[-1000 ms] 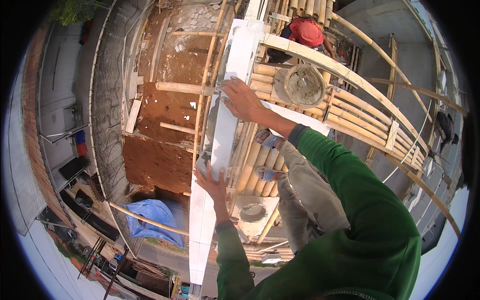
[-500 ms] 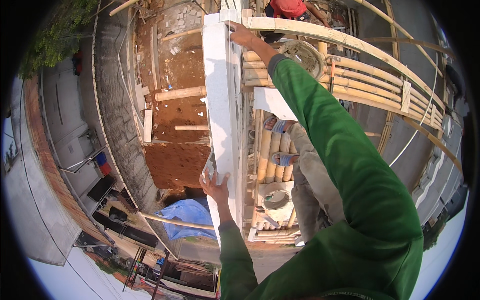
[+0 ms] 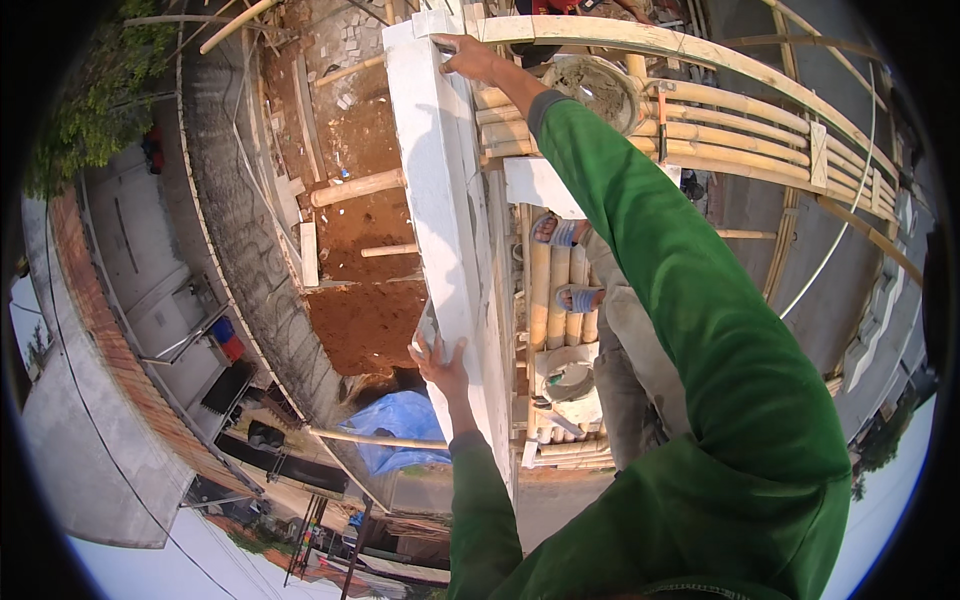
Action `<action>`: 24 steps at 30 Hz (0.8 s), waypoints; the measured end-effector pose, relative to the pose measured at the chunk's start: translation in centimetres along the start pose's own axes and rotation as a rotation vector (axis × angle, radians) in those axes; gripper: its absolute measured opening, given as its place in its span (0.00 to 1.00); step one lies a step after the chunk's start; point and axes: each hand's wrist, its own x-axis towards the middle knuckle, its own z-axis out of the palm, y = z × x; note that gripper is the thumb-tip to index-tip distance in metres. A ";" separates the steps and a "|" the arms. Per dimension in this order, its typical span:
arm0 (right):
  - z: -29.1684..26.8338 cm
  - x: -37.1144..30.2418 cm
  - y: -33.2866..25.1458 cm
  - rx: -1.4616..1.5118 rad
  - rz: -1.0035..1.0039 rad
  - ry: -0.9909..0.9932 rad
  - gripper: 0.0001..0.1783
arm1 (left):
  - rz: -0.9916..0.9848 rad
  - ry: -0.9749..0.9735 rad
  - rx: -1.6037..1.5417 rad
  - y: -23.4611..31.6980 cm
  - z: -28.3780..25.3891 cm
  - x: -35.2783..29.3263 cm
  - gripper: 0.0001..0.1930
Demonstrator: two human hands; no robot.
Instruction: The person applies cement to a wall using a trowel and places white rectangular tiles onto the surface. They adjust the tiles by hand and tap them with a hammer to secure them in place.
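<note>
A narrow wall of white blocks [image 3: 432, 180] runs away from me, its pale top in sun and shadow. My left hand [image 3: 443, 372] lies on the near part of the wall top, fingers spread over its left edge. Just beyond those fingers is a grey patch [image 3: 428, 322] that I cannot identify. With my right arm stretched far forward, my right hand [image 3: 470, 60] touches the top near the far end. Its forefinger and thumb are apart, and the other fingers are partly hidden. Neither hand visibly holds a tool.
Bamboo poles [image 3: 740, 135] form scaffolding on the right, with a mortar bucket [image 3: 592, 92] on it. My sandalled feet [image 3: 565, 232] stand on bamboo beside a second bucket [image 3: 570, 375] and a saw [image 3: 560, 420]. Left and lower lie red soil [image 3: 365, 325] and a blue tarp [image 3: 395, 430].
The view has shifted slightly, so the far person in red shows less. Both hands stay at about the same places on the wall.
</note>
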 end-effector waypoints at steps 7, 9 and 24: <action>0.2 -0.3 -0.3 -0.286 0.080 0.077 0.39 | -0.044 -0.086 0.078 0.6 -0.6 0.3 0.33; 0.1 -0.6 -0.2 -0.248 0.051 0.063 0.39 | -0.056 -0.105 0.072 1.3 -0.9 0.5 0.34; 0.5 -2.0 1.7 -0.145 -0.008 -0.038 0.38 | -0.108 -0.118 0.024 2.8 -1.2 0.5 0.35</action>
